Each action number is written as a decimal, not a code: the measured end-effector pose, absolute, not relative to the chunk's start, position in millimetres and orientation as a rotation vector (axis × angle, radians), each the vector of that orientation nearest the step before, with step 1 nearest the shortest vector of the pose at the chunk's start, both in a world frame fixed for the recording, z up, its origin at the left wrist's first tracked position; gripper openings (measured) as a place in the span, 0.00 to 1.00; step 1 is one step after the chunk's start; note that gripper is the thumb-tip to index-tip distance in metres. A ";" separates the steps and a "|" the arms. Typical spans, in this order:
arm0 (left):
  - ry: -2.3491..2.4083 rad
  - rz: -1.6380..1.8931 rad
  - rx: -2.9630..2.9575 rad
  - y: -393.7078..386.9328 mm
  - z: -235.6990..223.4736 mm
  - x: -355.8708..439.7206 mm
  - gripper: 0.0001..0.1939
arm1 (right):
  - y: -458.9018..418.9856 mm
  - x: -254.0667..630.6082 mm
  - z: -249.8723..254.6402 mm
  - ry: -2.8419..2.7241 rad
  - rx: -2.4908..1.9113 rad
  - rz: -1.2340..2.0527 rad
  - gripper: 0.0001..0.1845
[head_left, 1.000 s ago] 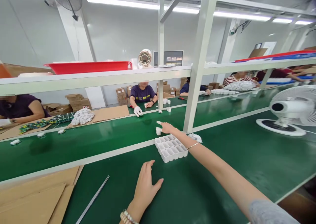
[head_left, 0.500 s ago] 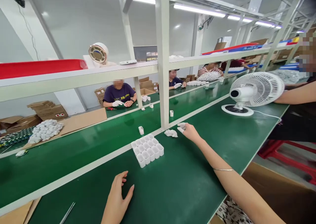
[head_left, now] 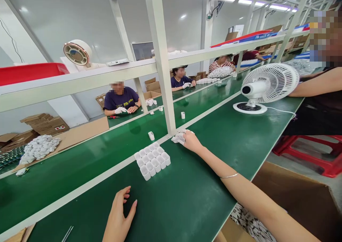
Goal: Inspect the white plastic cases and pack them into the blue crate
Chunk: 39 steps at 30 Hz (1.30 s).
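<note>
Directly against the right hand (head_left: 192, 141) lies a crumpled white wad (head_left: 176, 138).

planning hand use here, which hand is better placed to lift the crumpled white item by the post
Probably the right hand: its fingers appear to be on the crumpled white item, beside the post. The left hand is open, apart from it, with the white tray between.

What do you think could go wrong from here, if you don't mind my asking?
The right hand, at the crumpled white cloth, is near the post, so its knuckles could bump it. The white tray sits between that hand and the left hand; a careless sweep might nudge it. The cord of the fan runs to the green table edge and might get snagged.
</note>
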State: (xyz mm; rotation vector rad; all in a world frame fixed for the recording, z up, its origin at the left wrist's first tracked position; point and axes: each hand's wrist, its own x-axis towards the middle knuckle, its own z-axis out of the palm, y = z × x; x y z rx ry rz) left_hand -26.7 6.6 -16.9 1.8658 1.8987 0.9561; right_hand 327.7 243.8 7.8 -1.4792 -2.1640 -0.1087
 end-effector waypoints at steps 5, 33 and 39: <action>1.903 0.981 1.903 6.7 -16.0 -25.8 0.27 | 244.5 324.6 7.3 -2.130 -1.601 -0.144 0.15; 1.881 0.921 1.912 3.6 -12.1 -25.6 0.24 | 249.0 321.7 -1.5 -2.074 -1.613 -0.179 0.06; 1.896 0.929 1.902 3.4 -10.2 -25.0 0.25 | 248.0 321.2 -0.2 -2.046 -1.563 -0.160 0.05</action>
